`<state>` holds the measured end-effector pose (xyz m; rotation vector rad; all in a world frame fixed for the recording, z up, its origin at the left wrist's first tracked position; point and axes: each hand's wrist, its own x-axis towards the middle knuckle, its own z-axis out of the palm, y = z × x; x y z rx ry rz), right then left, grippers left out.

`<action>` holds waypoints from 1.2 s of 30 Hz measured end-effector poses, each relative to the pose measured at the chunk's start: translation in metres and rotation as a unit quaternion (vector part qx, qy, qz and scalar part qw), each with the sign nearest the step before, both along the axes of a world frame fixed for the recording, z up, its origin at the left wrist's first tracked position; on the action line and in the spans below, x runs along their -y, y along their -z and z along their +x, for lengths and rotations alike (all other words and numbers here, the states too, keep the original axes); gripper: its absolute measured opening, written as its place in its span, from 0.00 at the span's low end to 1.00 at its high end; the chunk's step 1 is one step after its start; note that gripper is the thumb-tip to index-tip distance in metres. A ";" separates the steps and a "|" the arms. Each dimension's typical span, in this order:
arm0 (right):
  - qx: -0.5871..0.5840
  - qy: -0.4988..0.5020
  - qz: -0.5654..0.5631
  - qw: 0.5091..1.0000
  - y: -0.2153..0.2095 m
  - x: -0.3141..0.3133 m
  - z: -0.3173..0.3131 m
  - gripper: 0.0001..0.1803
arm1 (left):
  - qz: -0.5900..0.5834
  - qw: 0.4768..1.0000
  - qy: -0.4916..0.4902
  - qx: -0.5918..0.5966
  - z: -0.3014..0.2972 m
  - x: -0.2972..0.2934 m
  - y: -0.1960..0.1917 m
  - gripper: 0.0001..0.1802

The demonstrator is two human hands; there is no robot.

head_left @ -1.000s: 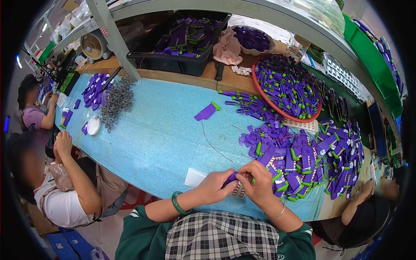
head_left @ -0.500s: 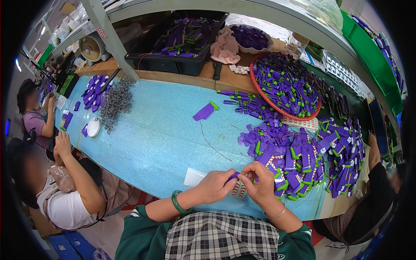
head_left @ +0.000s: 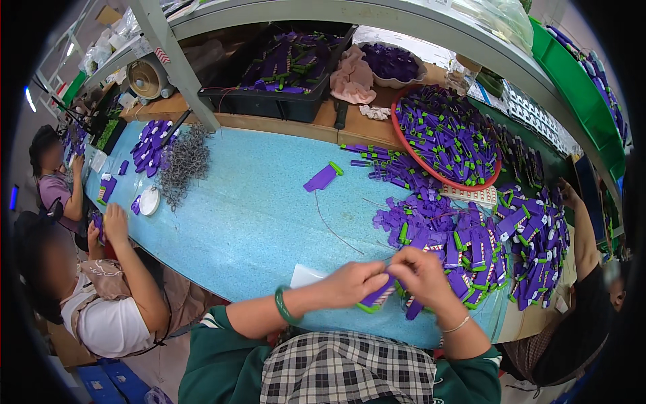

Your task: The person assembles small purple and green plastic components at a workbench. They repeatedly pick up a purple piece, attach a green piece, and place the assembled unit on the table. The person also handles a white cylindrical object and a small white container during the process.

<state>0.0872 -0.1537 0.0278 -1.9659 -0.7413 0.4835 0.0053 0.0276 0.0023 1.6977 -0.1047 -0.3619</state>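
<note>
Close to the front edge of the blue table, my left hand grips a flat purple plastic part with a green end and a striped face. The part tilts, with its green end down. At its upper end my right hand is closed in a pinch, thumb and finger meeting my left fingertips. What the right fingertips hold is too small to make out. Just beyond my left hand lies a white card. Beside my right hand spreads a heap of purple and green parts.
A red basket full of similar parts stands behind the heap. A single purple part and a thin wire lie mid-table. Metal springs are piled at left. Co-workers sit at both sides. A metal shelf post rises at the back left.
The part in my hands has turned, so its green end and striped face now show. My right hand has shifted slightly right. The right-hand co-worker's arm has reached farther up.
</note>
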 end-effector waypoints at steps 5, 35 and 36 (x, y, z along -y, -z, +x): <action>0.242 0.014 -0.152 0.958 -0.042 0.040 0.057 0.07 | 0.411 0.895 -0.143 0.102 0.078 -0.073 -0.004 0.21; 0.251 -0.075 0.001 0.965 0.035 -0.013 -0.039 0.07 | -0.185 0.965 -0.175 -0.064 -0.043 -0.007 0.058 0.17; 0.196 -0.074 0.048 0.977 0.030 -0.011 -0.035 0.09 | -0.192 0.966 -0.165 -0.054 -0.042 -0.007 0.056 0.17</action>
